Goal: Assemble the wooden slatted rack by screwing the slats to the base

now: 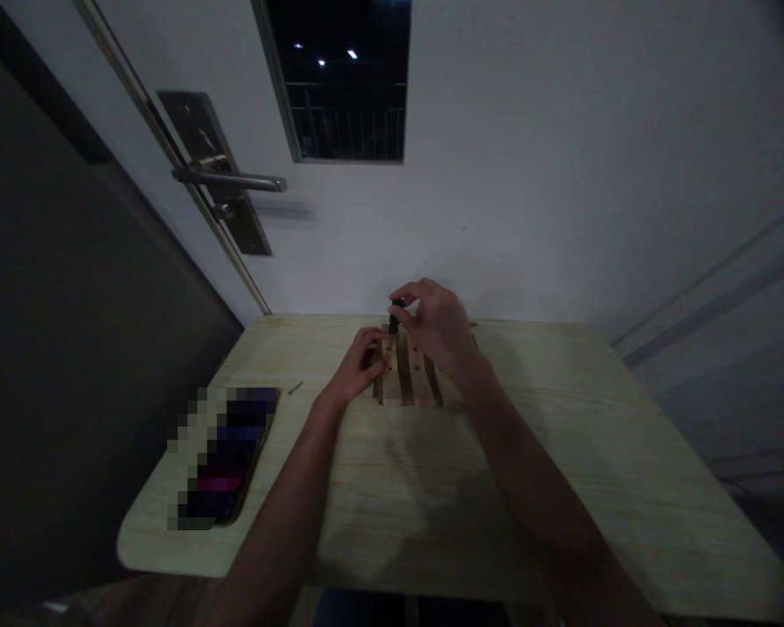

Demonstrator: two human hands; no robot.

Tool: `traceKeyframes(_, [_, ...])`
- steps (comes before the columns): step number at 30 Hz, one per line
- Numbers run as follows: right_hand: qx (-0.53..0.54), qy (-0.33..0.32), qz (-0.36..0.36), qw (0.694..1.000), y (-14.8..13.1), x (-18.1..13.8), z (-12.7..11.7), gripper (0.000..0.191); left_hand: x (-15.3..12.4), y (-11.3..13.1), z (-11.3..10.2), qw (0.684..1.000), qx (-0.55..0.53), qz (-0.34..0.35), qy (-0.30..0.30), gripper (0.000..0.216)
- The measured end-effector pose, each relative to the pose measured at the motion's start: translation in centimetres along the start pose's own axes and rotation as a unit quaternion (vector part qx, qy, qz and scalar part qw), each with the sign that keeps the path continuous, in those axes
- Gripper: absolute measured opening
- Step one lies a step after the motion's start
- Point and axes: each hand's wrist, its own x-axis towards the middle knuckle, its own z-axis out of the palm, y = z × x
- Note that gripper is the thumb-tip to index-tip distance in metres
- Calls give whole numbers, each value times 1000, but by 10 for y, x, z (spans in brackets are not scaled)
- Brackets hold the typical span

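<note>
Wooden block: I see pale and dark strips on the wooden block (422, 383), small holes in the pale ones; it lies near the tabletop's far edge.
Black tool: stands nearly upright over the leftmost pale strip (394, 324).
Right fingers: my right hand (441, 322) pinches the tool's top.
Left fingers: my left hand (358, 366) has thumb and fingers parted at the block's left side; I can't tell whether they grip.
Room: tabletop (601, 435) stretches rightward; door (529, 174) rises behind, phone (232, 461) lies left.
</note>
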Motion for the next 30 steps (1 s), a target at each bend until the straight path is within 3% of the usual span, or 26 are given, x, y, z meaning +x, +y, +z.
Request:
traceKeyframes(12, [40,-11,34,999,-6,-2,-3,14,0,-1,0,1000,6,-2,2,28])
traceKeyframes(17, [43,-25,5,999,-4,1,-1,11,0,-1,0,1000,4,-1,7,29])
traceKeyframes(26, [11,-35,-20,999,0,-2,3,34,1,0,0,1000,12,11,4,27])
traceKeyframes(30, [10,-50,-21,998,-4,-2,-2,30,1,1,1,1000,8,14,7,27])
